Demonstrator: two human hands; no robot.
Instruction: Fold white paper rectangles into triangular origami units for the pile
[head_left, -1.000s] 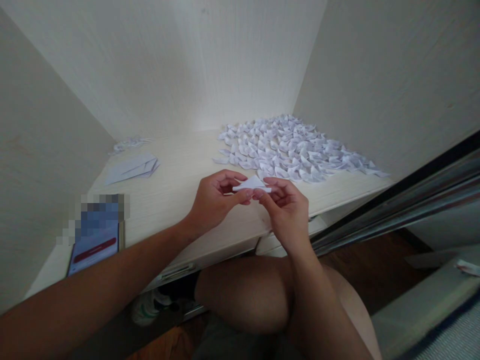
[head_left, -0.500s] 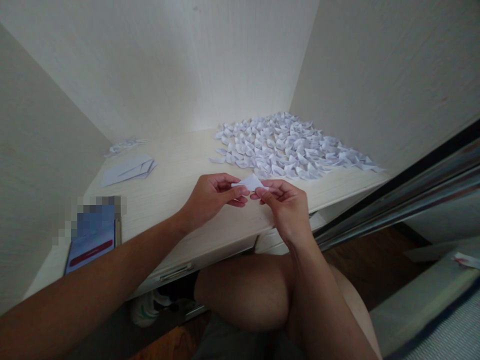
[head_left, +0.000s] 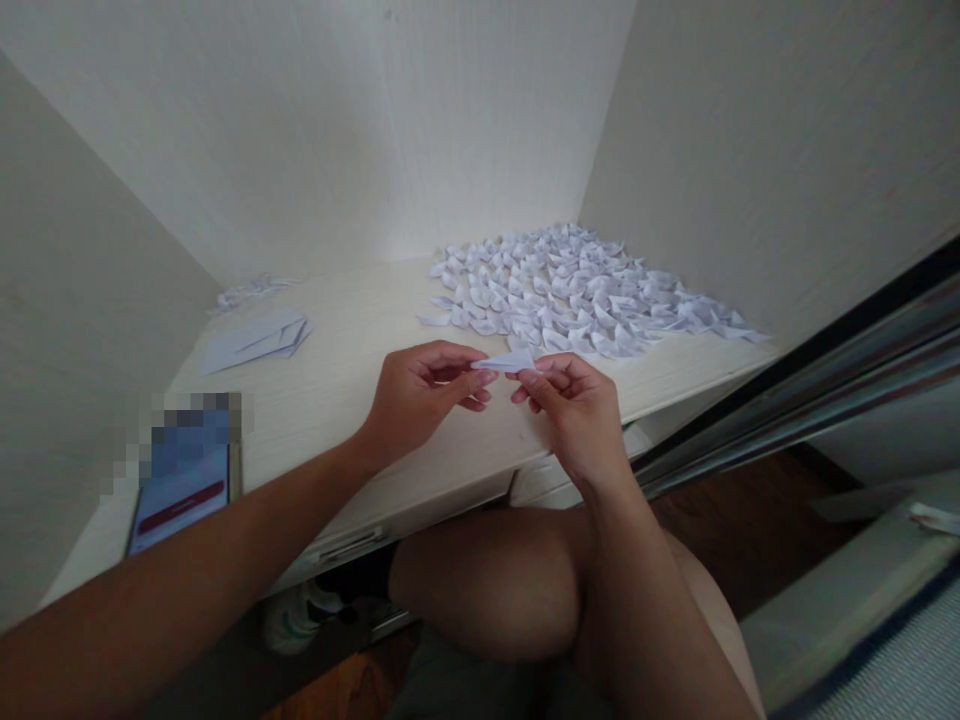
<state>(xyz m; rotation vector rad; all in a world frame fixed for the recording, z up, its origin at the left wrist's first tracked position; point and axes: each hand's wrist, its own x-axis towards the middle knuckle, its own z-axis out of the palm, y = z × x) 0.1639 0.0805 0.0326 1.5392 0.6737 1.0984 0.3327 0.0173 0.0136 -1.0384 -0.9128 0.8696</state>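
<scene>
A small folded piece of white paper (head_left: pixel 507 361) is held between my two hands above the desk's front edge. My left hand (head_left: pixel 431 385) pinches its left tip between thumb and fingers. At its right end, my right hand (head_left: pixel 574 398) grips it with thumb and forefinger. Just beyond lie many small folded paper boats (head_left: pixel 540 285), crowded together on the right half of the desk. Fingers hide both ends of the held paper.
Flat paper sheets (head_left: pixel 259 340) lie on the left of the white desk (head_left: pixel 345 310). Behind them is a heap of thin white paper strips (head_left: pixel 251 291). A phone (head_left: pixel 184 480) with its screen lit rests near my left forearm. Walls enclose the desk's back and sides.
The folded paper has turned from a peaked triangle to a flatter, narrower shape pointing left. My hands have shifted slightly apart, and my right thumb has moved a little right.
</scene>
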